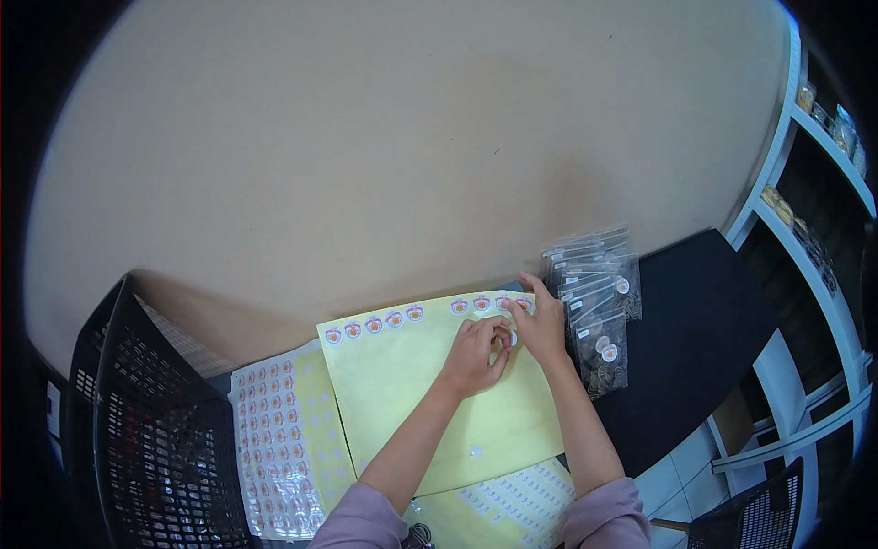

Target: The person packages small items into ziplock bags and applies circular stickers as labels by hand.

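A yellow backing sheet [402, 393] lies under both hands, with a row of round orange-and-white stickers [394, 318] along its far edge. My left hand [476, 357] is over the sheet, fingers curled in a pinch. At its fingertips shows a small white round sticker [512, 339]. My right hand [541, 325] rests at the sheet's far right corner, thumb and forefinger spread beside the last stickers of the row. Just right of it lie several overlapping clear zip bags [599, 352] with dark contents; some carry a round sticker.
A black plastic basket [165, 430] stands at left. Beside it lies a full sticker sheet [270, 448]; another sheet [521, 503] lies nearest me. The black table [690, 339] extends right towards white shelves [777, 183] with packaged goods. A wall [412, 165] stands behind.
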A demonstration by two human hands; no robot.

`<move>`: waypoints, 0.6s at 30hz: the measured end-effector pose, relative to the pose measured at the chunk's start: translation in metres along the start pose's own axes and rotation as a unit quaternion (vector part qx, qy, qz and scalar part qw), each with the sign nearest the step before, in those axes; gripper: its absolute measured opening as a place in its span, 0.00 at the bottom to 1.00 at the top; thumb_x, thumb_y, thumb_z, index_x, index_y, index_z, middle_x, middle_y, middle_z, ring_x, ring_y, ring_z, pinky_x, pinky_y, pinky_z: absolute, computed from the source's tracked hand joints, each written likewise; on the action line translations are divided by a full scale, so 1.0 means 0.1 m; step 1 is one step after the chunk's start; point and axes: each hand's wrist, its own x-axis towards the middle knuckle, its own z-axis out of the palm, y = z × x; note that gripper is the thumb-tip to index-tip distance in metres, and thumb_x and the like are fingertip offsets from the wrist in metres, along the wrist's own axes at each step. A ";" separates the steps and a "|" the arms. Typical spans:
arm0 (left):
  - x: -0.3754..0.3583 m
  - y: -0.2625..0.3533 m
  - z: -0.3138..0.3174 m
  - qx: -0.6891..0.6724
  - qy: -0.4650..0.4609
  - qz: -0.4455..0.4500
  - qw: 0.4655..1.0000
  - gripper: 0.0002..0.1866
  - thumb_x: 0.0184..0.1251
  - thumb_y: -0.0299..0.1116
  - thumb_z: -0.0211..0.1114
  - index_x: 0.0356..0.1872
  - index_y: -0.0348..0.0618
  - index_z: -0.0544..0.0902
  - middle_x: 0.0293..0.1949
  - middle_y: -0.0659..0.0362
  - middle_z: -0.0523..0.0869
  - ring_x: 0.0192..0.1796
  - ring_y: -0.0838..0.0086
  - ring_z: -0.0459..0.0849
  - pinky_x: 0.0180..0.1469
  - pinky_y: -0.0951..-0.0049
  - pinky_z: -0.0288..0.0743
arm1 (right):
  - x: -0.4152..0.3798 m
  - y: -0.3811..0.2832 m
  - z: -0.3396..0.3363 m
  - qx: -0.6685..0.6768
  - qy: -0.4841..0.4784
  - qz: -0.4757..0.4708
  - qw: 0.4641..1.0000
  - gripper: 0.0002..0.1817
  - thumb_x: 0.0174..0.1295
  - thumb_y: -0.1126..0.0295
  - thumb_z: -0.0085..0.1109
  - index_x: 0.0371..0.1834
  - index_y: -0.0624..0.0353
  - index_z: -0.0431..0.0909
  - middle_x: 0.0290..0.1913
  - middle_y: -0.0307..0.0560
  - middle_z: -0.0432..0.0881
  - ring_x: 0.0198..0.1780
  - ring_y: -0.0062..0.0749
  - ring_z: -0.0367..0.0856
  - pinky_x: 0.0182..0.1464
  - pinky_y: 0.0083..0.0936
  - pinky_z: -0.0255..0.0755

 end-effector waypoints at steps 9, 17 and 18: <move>0.00 0.01 -0.01 -0.008 -0.016 -0.017 1.000 0.25 0.44 0.22 0.62 0.46 0.41 0.66 0.27 0.65 0.77 0.31 0.75 0.75 0.43 0.72 0.59 | 0.00 0.01 0.01 0.003 -0.004 0.002 1.000 0.24 0.46 0.70 0.62 0.48 0.65 0.70 0.43 0.58 0.78 0.45 0.47 0.77 0.47 0.31 0.69; 0.00 0.00 0.01 -0.014 -0.022 -0.014 1.000 0.25 0.44 0.22 0.62 0.48 0.42 0.66 0.27 0.65 0.78 0.30 0.75 0.75 0.44 0.73 0.59 | 0.01 0.03 0.02 0.007 0.002 -0.001 1.000 0.23 0.47 0.71 0.62 0.48 0.65 0.70 0.42 0.58 0.78 0.44 0.46 0.78 0.46 0.31 0.70; 0.00 0.01 0.01 -0.014 -0.028 -0.011 0.999 0.25 0.44 0.22 0.62 0.48 0.42 0.66 0.27 0.66 0.78 0.30 0.75 0.76 0.44 0.73 0.59 | 0.01 0.03 0.02 0.019 0.006 0.001 1.000 0.23 0.47 0.70 0.61 0.48 0.65 0.70 0.42 0.58 0.78 0.44 0.46 0.78 0.45 0.31 0.70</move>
